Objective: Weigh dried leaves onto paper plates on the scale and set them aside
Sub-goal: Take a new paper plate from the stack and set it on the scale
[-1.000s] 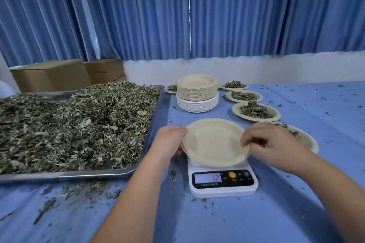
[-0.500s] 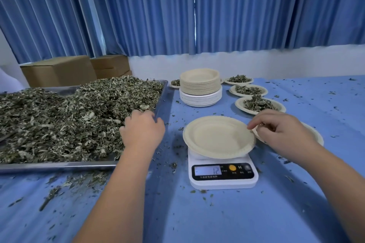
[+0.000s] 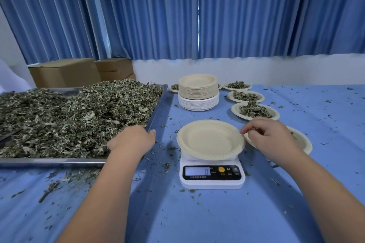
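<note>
An empty paper plate lies on the white scale, whose display reads 0. My right hand has curled fingers and pinches that plate's right rim. My left hand is at the near right corner of the metal tray, fingers curled down into the heap of dried leaves; its fingertips are hidden in the pile. Three filled plates stand in a row at the back right, and a fourth plate lies partly under my right hand.
A tall stack of spare plates stands behind the scale, with another filled plate behind it. Cardboard boxes sit behind the tray. Leaf crumbs litter the blue tablecloth. Blue curtains hang at the back.
My left hand left the plate's left rim and went into the leaves on the tray. The scale's reading dropped from 12 to 0. My right hand stayed at the plate's right rim.
</note>
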